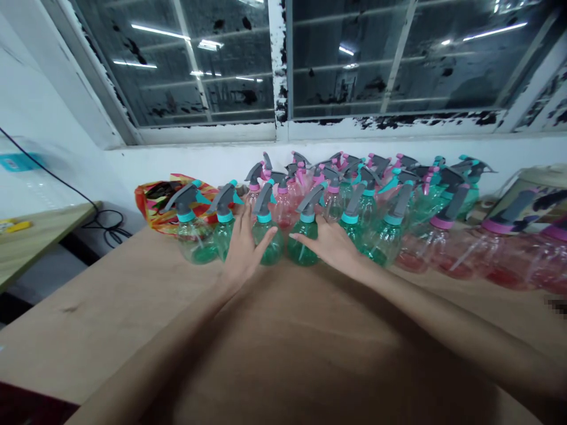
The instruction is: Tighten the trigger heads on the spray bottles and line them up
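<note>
Several spray bottles stand in rows at the far side of a brown table (283, 342), green ones in front and pink ones behind and to the right. My left hand (243, 248) is open, fingers stretched, resting against a green bottle (266, 227) with a grey trigger and teal collar. My right hand (330, 242) is also open, its fingers spread and touching the neighbouring green bottle (303, 233). Neither hand grips anything.
A colourful bag (159, 203) lies at the back left of the table. A white wall and dark window run behind the bottles. A second green-topped table (31, 236) stands at the left, with a black cable (106, 227) hanging between. Pink bottles (509, 248) lie at the right.
</note>
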Motion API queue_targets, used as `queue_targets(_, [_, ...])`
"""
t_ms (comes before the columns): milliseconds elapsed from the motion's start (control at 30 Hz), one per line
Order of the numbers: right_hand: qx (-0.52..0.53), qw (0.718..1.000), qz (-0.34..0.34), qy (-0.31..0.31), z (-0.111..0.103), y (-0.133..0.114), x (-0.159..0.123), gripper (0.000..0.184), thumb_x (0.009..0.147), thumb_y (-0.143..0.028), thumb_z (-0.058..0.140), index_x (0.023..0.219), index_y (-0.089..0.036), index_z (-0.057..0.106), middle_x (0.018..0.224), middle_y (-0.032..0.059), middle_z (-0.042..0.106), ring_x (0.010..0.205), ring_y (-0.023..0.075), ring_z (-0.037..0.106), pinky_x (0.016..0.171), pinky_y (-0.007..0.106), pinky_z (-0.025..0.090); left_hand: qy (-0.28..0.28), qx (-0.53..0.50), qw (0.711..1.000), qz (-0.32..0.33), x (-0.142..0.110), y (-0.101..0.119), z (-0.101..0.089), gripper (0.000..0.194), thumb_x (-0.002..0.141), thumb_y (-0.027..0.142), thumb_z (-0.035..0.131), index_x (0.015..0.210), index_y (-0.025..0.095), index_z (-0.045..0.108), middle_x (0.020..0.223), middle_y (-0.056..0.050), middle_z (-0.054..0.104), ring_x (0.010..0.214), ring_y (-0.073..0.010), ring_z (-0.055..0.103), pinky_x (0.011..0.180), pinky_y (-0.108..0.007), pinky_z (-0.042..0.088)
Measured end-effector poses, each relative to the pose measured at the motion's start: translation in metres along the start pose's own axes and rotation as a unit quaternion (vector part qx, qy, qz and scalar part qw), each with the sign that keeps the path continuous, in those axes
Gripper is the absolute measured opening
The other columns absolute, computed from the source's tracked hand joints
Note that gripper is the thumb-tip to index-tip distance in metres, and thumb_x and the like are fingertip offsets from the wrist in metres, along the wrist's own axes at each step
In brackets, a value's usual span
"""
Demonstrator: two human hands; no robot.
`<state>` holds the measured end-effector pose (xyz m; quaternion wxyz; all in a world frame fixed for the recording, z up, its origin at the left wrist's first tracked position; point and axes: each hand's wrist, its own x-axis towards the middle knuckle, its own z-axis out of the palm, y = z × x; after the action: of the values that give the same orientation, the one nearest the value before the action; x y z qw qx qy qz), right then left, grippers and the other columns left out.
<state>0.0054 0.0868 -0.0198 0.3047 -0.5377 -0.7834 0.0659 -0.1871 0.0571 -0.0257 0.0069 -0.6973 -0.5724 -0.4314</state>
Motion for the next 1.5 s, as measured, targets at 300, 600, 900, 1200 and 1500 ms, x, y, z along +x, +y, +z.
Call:
queue_targets(300, [-0.043,0.999,-0.020,-0.015,-0.006,-0.010,-0.029,0.077,0.084,-0.065,0.043,0.125,0.000,0.050,0.101,0.0263,0.065,0.084,0.0360,0.067,0.064,0.044,0.050,0.033,-0.027,0.999,0.005,-0.062,0.013,-0.038,0.059,0.087,0.044,0.056,0.140,0.027,0.034,0.134,-0.011,0.044,0.122,-0.0275,0.050,0.098,-0.047,0.046])
queue_targets(600, [-0.002,0.991,-0.129,-0.022,-0.034,-0.014,-0.099,0.064,0.081,-0.066,0.044,0.107,-0.010,0.060,0.095,0.0173,0.069,0.080,0.0330,0.068,0.060,0.040,0.049,-0.167,-0.178,0.968,-0.062,-0.064,0.078,-0.033,0.064,0.075,0.045,0.067,0.130,0.020,0.046,0.133,-0.015,0.053,0.117,-0.0318,0.056,0.096,-0.049,0.048])
queue_targets(900, [0.019,0.982,-0.184,-0.046,-0.063,0.005,-0.161,0.079,0.072,-0.080,0.043,0.103,-0.011,0.065,0.089,0.0150,0.071,0.075,0.0326,0.069,0.061,0.041,0.052,-0.170,-0.261,0.950,0.014,-0.089,0.149,-0.007,0.037,0.082,0.029,0.060,0.118,0.023,0.055,0.124,-0.009,0.061,0.113,-0.0258,0.059,0.098,-0.045,0.047])
queue_targets(1200, [0.003,0.975,-0.199,-0.097,-0.082,0.099,-0.160,0.055,0.091,-0.055,0.041,0.130,-0.018,0.051,0.130,0.0128,0.059,0.120,0.0278,0.054,0.098,0.049,0.045,-0.155,-0.259,0.953,-0.019,-0.087,0.158,0.009,0.038,0.077,0.021,0.055,0.114,0.027,0.062,0.114,-0.006,0.067,0.110,-0.0262,0.060,0.098,-0.048,0.046])
queue_targets(1500, [0.004,0.985,-0.144,-0.092,-0.066,0.170,-0.159,0.051,0.088,-0.052,0.050,0.131,-0.025,0.053,0.138,0.0085,0.052,0.129,0.0250,0.045,0.105,0.048,0.040,-0.188,-0.220,0.957,-0.016,-0.054,0.158,0.040,0.028,0.079,0.031,0.053,0.102,0.025,0.067,0.077,-0.002,0.070,0.078,-0.0251,0.067,0.078,-0.043,0.052])
